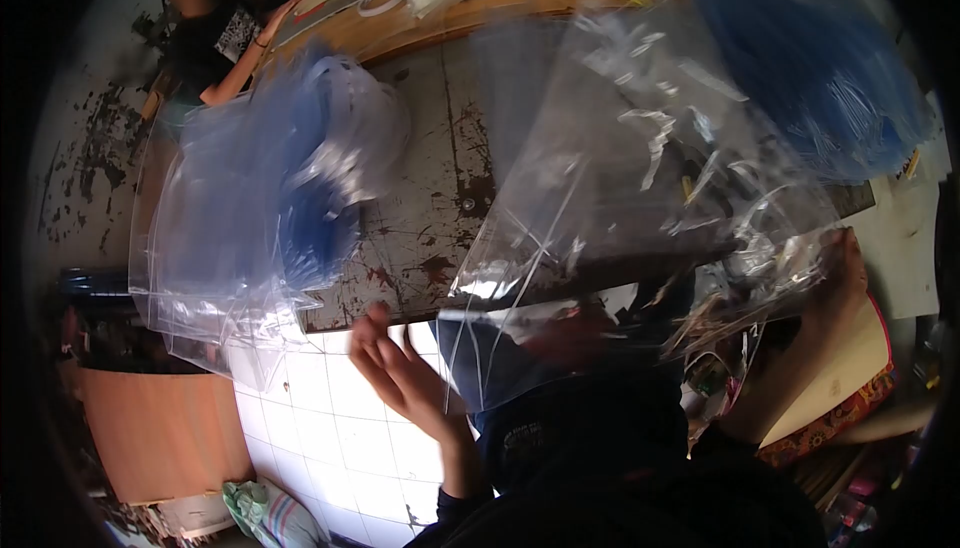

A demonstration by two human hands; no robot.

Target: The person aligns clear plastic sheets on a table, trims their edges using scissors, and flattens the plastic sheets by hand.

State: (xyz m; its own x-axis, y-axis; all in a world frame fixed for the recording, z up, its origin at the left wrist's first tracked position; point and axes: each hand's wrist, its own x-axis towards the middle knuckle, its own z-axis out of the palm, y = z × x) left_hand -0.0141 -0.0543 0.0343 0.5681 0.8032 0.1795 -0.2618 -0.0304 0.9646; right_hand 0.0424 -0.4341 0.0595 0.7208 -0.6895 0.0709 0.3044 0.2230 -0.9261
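Because such limp material probably sags without support, the right hand (843, 266) holds the gathered edge of a large, clear plastic sheet (610, 168), which slants over the scuffed grey surface (425, 188) and its near side. The left hand (400, 378), loosely spread and seemingly empty, hovers near a translucent bluish plastic pile (235, 203).

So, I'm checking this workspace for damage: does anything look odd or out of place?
The tabletop looks damaged: scratches and reddish-brown patches break its grey surface. The clear plastic sheets at the picture's left also look askew, their ends hanging past the near edge.
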